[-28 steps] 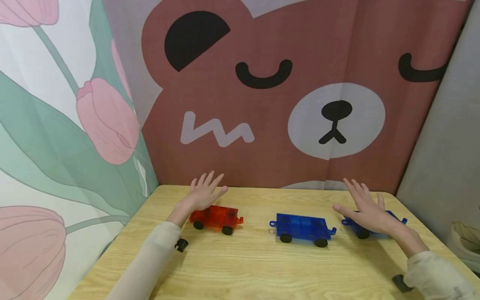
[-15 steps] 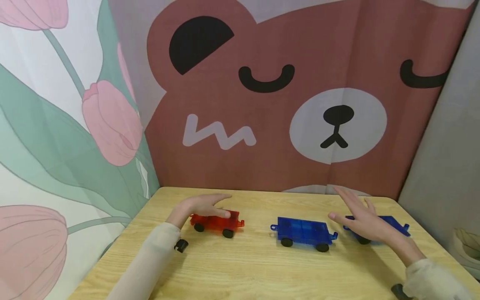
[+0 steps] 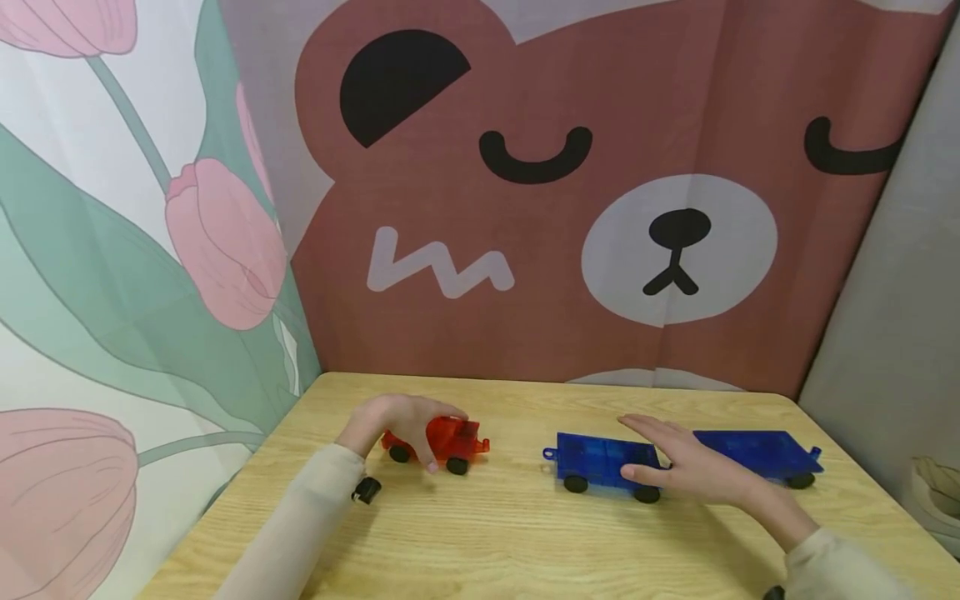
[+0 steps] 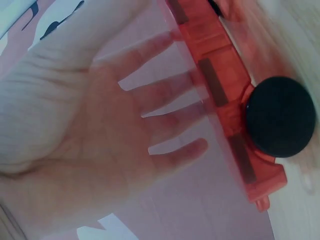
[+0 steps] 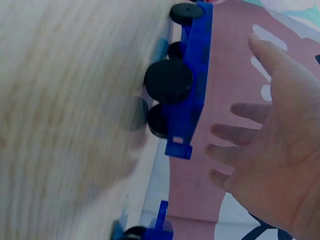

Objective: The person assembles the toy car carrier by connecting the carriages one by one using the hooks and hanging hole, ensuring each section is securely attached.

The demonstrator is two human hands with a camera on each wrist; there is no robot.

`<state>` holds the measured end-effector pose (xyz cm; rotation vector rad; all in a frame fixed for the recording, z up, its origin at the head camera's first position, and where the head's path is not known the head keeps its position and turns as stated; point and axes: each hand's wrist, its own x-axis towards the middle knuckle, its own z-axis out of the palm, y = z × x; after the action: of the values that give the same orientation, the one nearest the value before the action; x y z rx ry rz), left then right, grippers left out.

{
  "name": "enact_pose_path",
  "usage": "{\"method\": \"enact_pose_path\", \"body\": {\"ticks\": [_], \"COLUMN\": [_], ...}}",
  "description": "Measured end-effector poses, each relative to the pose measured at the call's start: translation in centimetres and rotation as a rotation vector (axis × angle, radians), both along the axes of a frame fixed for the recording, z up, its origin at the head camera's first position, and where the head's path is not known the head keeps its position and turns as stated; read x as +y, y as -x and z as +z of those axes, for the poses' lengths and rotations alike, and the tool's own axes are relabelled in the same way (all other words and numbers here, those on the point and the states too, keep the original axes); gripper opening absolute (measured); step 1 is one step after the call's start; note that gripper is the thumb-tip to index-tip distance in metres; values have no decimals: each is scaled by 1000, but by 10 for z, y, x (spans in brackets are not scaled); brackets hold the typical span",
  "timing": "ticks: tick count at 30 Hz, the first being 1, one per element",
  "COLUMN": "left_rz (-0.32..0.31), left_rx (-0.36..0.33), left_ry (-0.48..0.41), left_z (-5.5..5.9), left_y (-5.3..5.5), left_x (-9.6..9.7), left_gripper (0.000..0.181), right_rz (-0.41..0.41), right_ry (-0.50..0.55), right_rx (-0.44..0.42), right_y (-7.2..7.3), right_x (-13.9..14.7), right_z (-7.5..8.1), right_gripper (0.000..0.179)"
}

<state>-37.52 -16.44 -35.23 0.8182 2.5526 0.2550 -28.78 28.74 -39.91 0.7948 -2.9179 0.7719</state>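
All fingers [image 4: 182, 153] spread | red car [image 3: 444, 435] beside left hand [image 3: 403, 421] | middle blue wagon [image 3: 591, 455] beside right hand [image 3: 696, 467]

Toy car of translucent red plastic with black wheels [image 3: 459, 435]: left part covered by the left hand [image 3: 397, 418]; upper end cut off in the left wrist view. Finger contact: cannot be told.

Middle flat wagon of translucent blue plastic [image 3: 592, 455]: right end behind the right hand [image 3: 697, 471].

Right-hand flat blue plastic wagon [image 3: 765, 452]: left end hidden likewise; mostly outside the right wrist view's bottom edge.

Small black object [image 3: 774, 593]: cropped below, kind unclear.
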Motion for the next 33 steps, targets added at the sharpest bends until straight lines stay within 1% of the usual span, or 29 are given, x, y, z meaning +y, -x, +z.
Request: {"method": "enact_pose_path", "body": {"ticks": [3, 6, 10, 13, 18, 23, 25, 29, 33], "left_rz": [-4, -2, -9, -17, -20, -36, -30, -16, -22], "left_rx": [21, 40, 64, 77, 89, 96, 93, 98, 114], "left_ry": [14, 10, 18, 30, 36, 41, 37, 36, 50], "left_z": [-1, -5, -8, -8, -8, -10, -11, -10, -8], "left_y": [0, 0, 0, 0, 2, -1, -2, -4, -5], "left_x": [2, 3, 5, 6, 8, 9, 9, 11, 12], "left_gripper": [95, 90, 85, 83, 84, 82, 82, 82, 82], "right_rz": [34, 64, 85, 89, 113, 160, 170, 178, 185], "right_ry": [-13, -12, -16, -25, -43, -80, -91, -78, -51], "right_rx": [-24, -40, -68, -78, -68, -11, 12, 41, 54], "right_y": [-1, -2, -3, -3, -1, 2, 2, 1, 1], "right_x": [-3, -5, -6, -7, -7, -7, -7, -7, -8], "right_z": [-2, -4, -7, -9, -10, -15, -16, -16, -16], "right_gripper": [78, 77, 78, 79, 80, 72, 69, 63, 59]}}
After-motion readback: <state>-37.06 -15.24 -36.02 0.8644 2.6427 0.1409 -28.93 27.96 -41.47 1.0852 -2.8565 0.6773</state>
